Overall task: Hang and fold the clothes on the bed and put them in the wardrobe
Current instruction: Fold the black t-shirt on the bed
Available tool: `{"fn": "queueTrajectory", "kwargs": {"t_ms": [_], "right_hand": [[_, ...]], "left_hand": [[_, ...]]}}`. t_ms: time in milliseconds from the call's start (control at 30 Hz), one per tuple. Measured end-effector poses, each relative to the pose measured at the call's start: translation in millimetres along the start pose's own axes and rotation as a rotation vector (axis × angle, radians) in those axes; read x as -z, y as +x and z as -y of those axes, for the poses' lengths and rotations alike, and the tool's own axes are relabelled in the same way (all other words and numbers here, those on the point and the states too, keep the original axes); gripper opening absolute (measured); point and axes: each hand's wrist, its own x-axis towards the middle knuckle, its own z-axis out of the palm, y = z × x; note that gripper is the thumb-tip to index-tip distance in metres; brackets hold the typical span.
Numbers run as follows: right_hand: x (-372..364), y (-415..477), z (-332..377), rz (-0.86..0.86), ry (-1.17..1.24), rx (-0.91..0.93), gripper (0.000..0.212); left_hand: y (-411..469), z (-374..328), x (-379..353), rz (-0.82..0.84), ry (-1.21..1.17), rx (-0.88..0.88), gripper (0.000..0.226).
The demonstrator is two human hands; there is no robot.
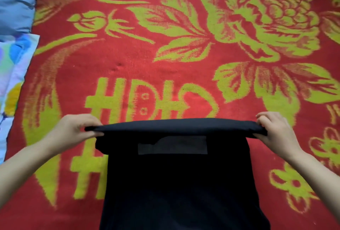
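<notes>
A black garment (176, 183) lies lengthwise on the bed, running from the bottom edge of the view up to the middle. Its far end is lifted into a folded edge held level above the rest. My left hand (77, 130) pinches the left corner of that fold between thumb and fingers. My right hand (274, 128) pinches the right corner the same way. A pale rectangular patch shows on the cloth just below the fold.
The bed is covered by a red blanket (165, 60) with yellow-green flowers and characters. A blue pillow (16, 1) lies at the top left, with a pale multicoloured cloth (12, 75) below it along the left edge.
</notes>
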Motion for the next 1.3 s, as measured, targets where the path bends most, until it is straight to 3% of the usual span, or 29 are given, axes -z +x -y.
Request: {"fn": "queueTrajectory", "kwargs": {"t_ms": [33, 100, 200, 267, 333, 400, 467, 567, 633, 700, 767, 800, 867, 933, 1067, 1133, 1200, 1300], "right_hand": [[-1.7, -12.0, -2.3, 0.034, -0.064, 0.049, 0.046], [-10.3, -36.4, -5.2, 0.103, -0.182, 0.152, 0.048], [-23.4, -67.2, 1.2, 0.176, -0.328, 0.323, 0.017], [-35.7, -83.4, 10.5, 0.283, -0.409, 0.321, 0.013], [-50.4, -88.6, 24.5, 0.442, -0.437, 0.235, 0.039], [-47.9, -77.3, 41.2, 0.587, -0.499, 0.155, 0.041], [-46.1, -67.8, 53.2, 0.547, -0.494, 0.081, 0.032], [-48.1, -48.7, 63.7, 0.420, -0.335, -0.015, 0.041], [-54.2, -33.4, 64.8, 0.339, -0.325, -0.093, 0.057], [-65.3, -22.8, 58.5, 0.426, -0.350, -0.151, 0.068], [-71.3, -17.1, 52.0, 0.474, -0.343, -0.222, 0.068], [-73.5, -17.1, 48.1, 0.471, -0.357, -0.228, 0.061], [-69.9, -17.8, 40.9, 0.455, -0.408, -0.207, 0.035], [-56.9, -23.5, 37.3, 0.423, -0.447, -0.181, 0.020], [-23.2, -62.6, 25.0, 0.091, -0.186, 0.007, 0.033], [-11.8, -99.2, 18.6, -0.017, -0.156, 0.127, 0.034], [-9.6, -136.9, 17.0, -0.070, -0.172, 0.224, 0.018], [-30.8, -193.4, 18.7, 0.009, -0.208, 0.320, 0.015]], "left_hand": [[-12.8, -7.4, -5.3, 0.009, 0.082, -0.091, 0.047], [-40.4, -17.1, -22.4, -0.004, 0.285, -0.268, 0.027], [-81.1, -29.1, -64.1, 0.045, 0.517, -0.382, 0.004], [-104.1, -33.0, -95.3, 0.197, 0.606, -0.293, 0.028], [-115.7, -34.5, -118.1, 0.366, 0.662, -0.128, 0.058], [-112.9, -38.4, -126.7, 0.342, 0.664, -0.024, 0.052], [-103.6, -41.7, -127.3, 0.177, 0.659, 0.060, 0.041], [-78.2, -45.4, -125.5, 0.079, 0.677, 0.225, 0.041], [-60.9, -40.4, -124.9, 0.224, 0.703, 0.415, 0.069], [-50.9, -27.2, -128.7, 0.385, 0.680, 0.556, 0.089], [-42.0, -18.9, -130.6, 0.413, 0.583, 0.636, 0.082], [-39.2, -15.6, -130.5, 0.416, 0.572, 0.631, 0.067], [-34.6, -13.4, -123.9, 0.433, 0.627, 0.538, 0.033], [-37.3, -13.2, -107.2, 0.427, 0.652, 0.417, 0.021], [-59.8, -24.6, -60.5, 0.112, 0.383, 0.037, 0.016], [-84.5, -40.2, -46.8, 0.087, 0.394, -0.163, 0.015], [-112.7, -55.2, -47.4, 0.116, 0.464, -0.297, 0.021], [-161.9, -67.8, -74.5, 0.150, 0.543, -0.430, 0.009]]}}
